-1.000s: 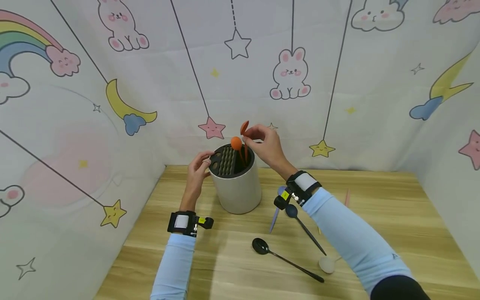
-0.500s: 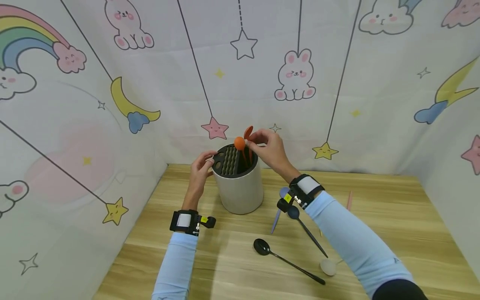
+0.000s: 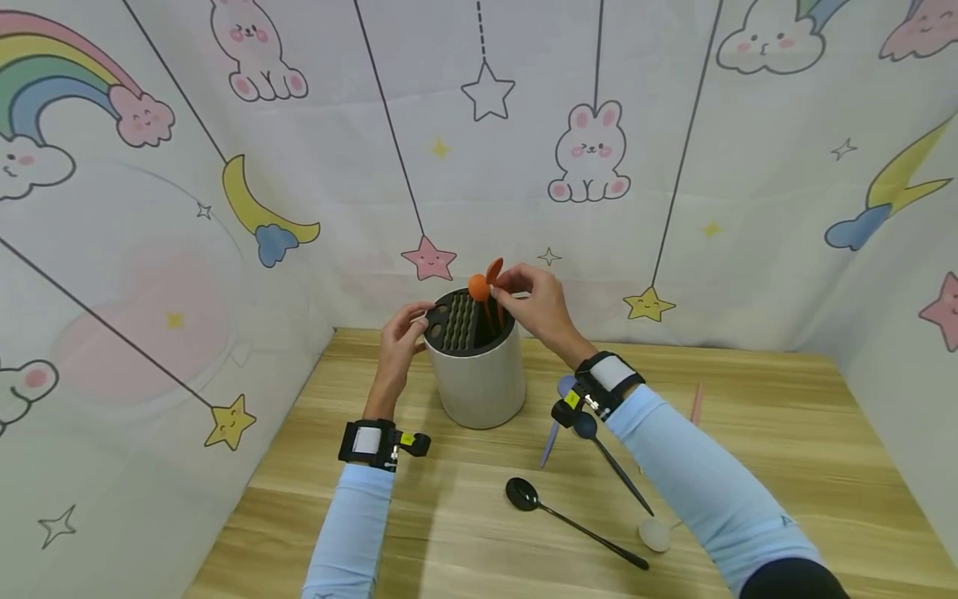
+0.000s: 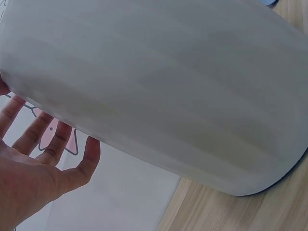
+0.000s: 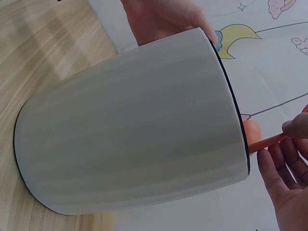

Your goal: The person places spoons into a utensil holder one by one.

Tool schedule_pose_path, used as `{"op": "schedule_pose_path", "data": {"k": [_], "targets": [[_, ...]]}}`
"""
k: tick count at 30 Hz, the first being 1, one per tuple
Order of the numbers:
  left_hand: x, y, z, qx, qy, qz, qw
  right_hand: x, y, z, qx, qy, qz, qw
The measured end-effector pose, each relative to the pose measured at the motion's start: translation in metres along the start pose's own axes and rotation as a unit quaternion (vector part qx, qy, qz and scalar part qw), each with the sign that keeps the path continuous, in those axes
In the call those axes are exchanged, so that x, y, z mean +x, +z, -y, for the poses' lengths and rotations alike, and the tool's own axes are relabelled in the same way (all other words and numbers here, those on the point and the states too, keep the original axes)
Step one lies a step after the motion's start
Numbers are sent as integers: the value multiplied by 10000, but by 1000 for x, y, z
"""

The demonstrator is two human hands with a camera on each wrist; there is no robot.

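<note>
Lower than a second ago, the red-orange spoon (image 3: 495, 269) has sunk further into the utensil holder (image 3: 482, 391), and the right hand (image 3: 540, 301) has come down with it. That hand pinches the spoon near its head between thumb and fingertips, just above the holder's rim. The spoon stands slightly tilted, handle down in the open compartment on the holder's right side, close beside an orange round-headed utensil (image 3: 478, 288) in the same compartment. The left hand (image 3: 400, 333) holds the holder at the left of its rim, its fingers resting against the pale wall. The holder stands upright on the wooden table (image 3: 299, 499); ribbed strips run across the middle of its dark top, with round holes to their left. Right of the holder and nearer the person lie a purple utensil (image 3: 550, 441), a dark blue spoon (image 3: 585, 425), a glossy black spoon (image 3: 521, 493) and a pale round-headed utensil (image 3: 654, 534). Well to the holder's right is a pink handle (image 3: 697, 403), partly hidden by the sleeve (image 3: 696, 466).
</note>
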State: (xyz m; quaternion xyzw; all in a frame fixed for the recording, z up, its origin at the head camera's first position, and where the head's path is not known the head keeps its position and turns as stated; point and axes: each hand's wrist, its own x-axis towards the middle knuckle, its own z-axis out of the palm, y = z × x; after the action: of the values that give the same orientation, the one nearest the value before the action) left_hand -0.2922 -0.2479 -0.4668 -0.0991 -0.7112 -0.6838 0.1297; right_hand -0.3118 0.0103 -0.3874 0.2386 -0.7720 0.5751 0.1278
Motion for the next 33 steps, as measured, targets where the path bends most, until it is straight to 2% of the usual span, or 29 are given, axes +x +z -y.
{"op": "schedule_pose_path", "data": {"k": [10,17,24,29,33], "targets": [[-2,1,2,26,64,-76,9999,-5,1,-6,136,109,-123,9998],[1,0,1,17,52,-63,10000,-7,-6,-5,172,8,-235,9996],[6,0,-1,-79,35,-17,10000,-15,-33,-7,-52,-101,-384,9992],[5,0,-1,-39,-95,18,9999,-34,-57,-20,-394,21,-337,9987],[4,0,0,-32,-140,34,9999,-53,-72,-32,-681,158,-144,9974]]}}
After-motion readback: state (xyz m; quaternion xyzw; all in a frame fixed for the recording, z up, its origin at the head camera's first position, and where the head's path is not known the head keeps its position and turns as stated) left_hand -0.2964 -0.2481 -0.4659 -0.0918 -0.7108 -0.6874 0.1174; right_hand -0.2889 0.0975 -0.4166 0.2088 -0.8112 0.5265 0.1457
